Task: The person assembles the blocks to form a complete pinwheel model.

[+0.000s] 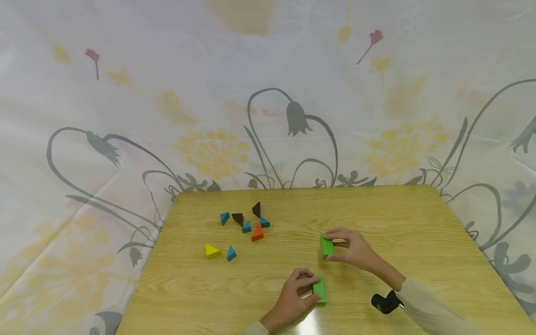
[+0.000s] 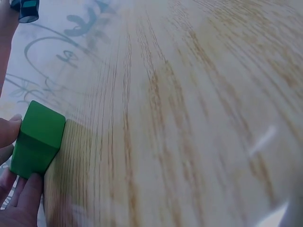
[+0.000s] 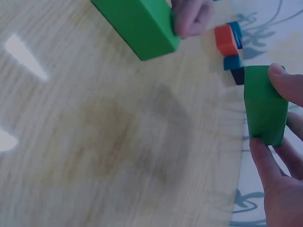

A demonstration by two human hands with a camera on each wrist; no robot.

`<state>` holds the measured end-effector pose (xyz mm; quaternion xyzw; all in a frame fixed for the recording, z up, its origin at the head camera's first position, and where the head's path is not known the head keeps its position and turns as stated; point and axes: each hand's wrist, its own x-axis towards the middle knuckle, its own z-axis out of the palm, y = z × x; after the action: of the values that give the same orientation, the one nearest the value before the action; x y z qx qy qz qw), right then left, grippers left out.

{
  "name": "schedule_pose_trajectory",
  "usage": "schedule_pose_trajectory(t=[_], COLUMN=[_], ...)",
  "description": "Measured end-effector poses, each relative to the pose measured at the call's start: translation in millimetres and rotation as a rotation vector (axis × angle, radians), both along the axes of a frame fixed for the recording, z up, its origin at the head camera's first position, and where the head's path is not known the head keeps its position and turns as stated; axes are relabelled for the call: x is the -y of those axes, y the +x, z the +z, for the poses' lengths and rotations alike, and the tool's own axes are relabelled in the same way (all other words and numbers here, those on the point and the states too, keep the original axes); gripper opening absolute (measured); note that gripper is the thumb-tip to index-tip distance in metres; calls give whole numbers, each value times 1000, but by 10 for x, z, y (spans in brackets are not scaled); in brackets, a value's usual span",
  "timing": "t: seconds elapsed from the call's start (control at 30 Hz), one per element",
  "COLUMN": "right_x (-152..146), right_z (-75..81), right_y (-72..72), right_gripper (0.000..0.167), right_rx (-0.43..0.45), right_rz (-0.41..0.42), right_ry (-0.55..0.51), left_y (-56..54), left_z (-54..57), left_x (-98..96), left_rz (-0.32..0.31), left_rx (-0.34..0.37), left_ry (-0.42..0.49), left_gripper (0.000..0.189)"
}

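Two green rectangular blocks are in the hands over the right half of the table. My left hand (image 1: 294, 298) pinches the nearer green block (image 1: 319, 291) between thumb and fingers at its two ends. Farther back, my right hand (image 1: 355, 250) grips the other green block (image 1: 326, 247) the same way, thumb at the near end and fingertips at the far end. In the left wrist view, a green block (image 2: 40, 135) sits between the left thumb and fingers. The right wrist view shows the right hand's block (image 3: 266, 105), with the left hand's block (image 3: 139, 26) at the top.
Left of the hands lie several triangular blocks: a yellow one (image 1: 212, 251), an orange one (image 1: 257, 232), blue ones such as this blue triangle (image 1: 231, 253), and dark ones such as this dark triangle (image 1: 238, 218). A black wrist device (image 1: 385, 302) hangs by the right sleeve. Patterned cloth (image 1: 268, 93) stands behind the table (image 1: 188, 298).
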<state>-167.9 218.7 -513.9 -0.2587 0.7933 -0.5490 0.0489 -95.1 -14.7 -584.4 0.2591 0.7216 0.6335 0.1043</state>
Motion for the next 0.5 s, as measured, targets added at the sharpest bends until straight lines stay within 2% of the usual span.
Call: schedule_pose_trajectory(t=[0.17, 0.5], right_x=[53, 151], right_z=[-99, -285], right_y=[62, 179], right_gripper=[51, 53], right_rx=[-4, 84], right_rz=[7, 20], right_ry=[-16, -46], left_y=[5, 5], left_z=[-2, -25], left_x=[2, 1], left_rz=[2, 16], left_rx=[-8, -50], left_ry=[13, 31], left_gripper=[42, 40])
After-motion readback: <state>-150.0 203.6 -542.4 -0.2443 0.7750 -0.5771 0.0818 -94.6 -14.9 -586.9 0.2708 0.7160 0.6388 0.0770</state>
